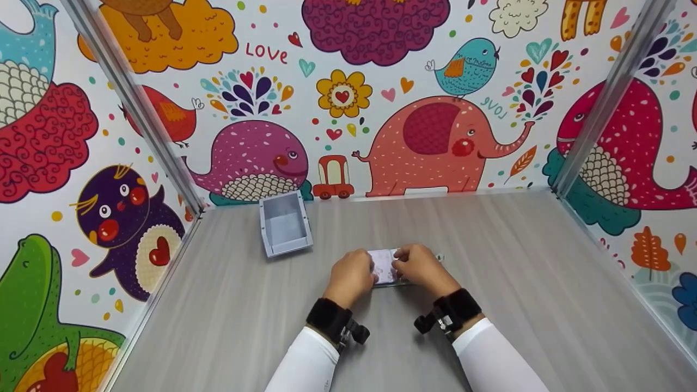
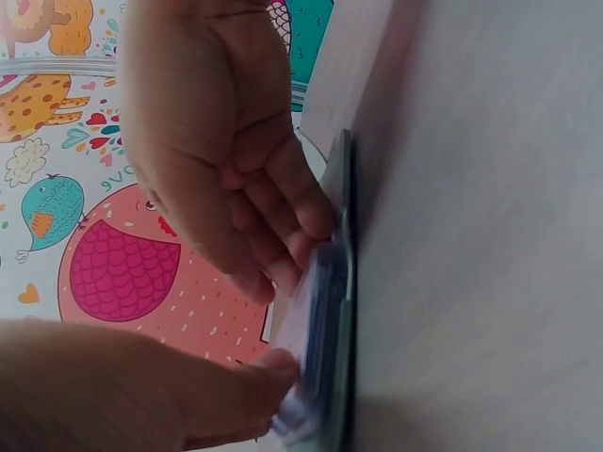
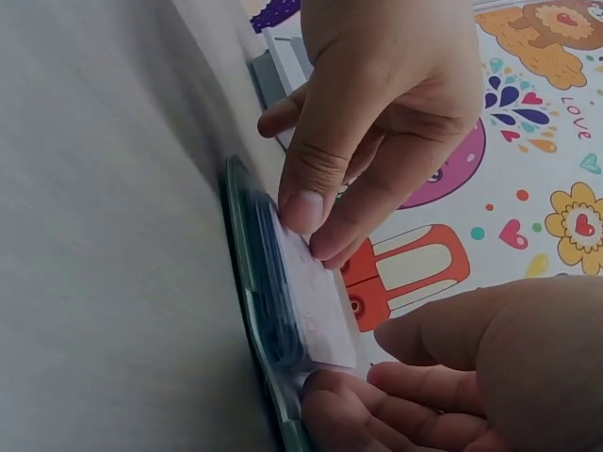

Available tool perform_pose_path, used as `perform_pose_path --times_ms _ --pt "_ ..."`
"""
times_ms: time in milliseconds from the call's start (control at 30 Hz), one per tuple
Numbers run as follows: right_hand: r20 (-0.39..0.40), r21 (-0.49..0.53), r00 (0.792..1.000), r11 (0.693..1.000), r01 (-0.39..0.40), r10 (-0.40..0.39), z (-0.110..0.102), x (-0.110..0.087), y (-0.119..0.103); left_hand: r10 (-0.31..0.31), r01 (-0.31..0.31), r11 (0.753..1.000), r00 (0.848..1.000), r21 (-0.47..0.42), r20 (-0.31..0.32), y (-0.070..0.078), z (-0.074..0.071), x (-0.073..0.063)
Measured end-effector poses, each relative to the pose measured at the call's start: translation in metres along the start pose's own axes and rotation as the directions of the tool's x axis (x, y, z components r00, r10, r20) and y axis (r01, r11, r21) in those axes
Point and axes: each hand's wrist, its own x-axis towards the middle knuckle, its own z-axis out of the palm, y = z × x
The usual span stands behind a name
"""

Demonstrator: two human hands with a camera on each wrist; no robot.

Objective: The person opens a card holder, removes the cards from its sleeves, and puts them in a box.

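as left hand [image 1: 351, 275] pinches its left edge and right hand [image 1: 425, 268] touches its right end, grip unclear, pale sheet [image 1: 384, 267] on green-edged holder [image 3: 243, 235] lies between both, fingertip adjustment apparently underway, next move seemingly needing light pressure.

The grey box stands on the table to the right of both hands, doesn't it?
Nearly! The grey box is on the table, but to the left of the left hand and right hand; the head view shows it.
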Motion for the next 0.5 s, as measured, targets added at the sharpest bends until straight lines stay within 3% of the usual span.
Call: perform_pose_path --times_ms 300,500 --pt "0.052 0.117 0.998 0.993 -0.034 0.028 0.0015 0.002 0.0056 0.063 -0.063 0.998 0.998 0.021 -0.031 -0.0015 0.0033 -0.0007" --pt "0.056 0.156 0.998 0.986 -0.052 0.044 0.0024 0.0023 0.0095 0.05 -0.05 0.999 0.998 -0.019 -0.031 -0.0003 0.005 -0.002"
